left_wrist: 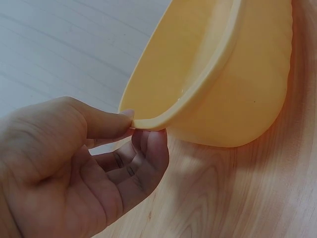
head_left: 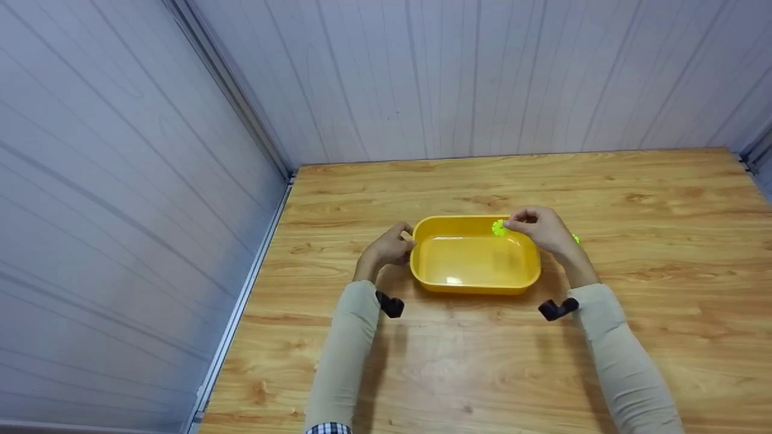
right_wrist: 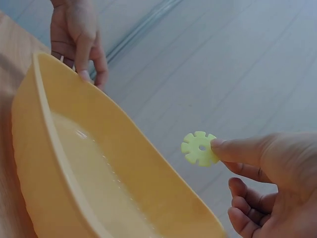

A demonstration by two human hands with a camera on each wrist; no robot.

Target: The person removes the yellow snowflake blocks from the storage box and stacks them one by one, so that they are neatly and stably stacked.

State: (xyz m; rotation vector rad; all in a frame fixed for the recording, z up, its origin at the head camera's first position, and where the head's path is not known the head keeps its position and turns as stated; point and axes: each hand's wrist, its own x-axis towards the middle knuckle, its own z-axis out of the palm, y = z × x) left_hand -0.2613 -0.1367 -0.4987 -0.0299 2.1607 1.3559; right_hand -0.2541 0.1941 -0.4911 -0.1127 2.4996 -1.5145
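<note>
A yellow plastic basin [head_left: 476,283] stands on the wooden table, and its inside looks bare. My left hand [head_left: 389,248] pinches the basin's left rim; in the left wrist view the thumb [left_wrist: 111,124] lies over the rim with curled fingers beneath. Above the basin's far right corner, my right hand [head_left: 541,230] pinches a notched yellow-green disc [right_wrist: 199,148] by its edge between thumb and forefinger. The disc has a small hole in its middle and slots around its rim. The other right-hand fingers are curled and hold nothing.
Another yellow-green piece [head_left: 576,239] lies on the table [head_left: 675,271] just right of my right hand, mostly hidden by it. Pale panel walls [head_left: 470,78] rise behind the table and along its left side.
</note>
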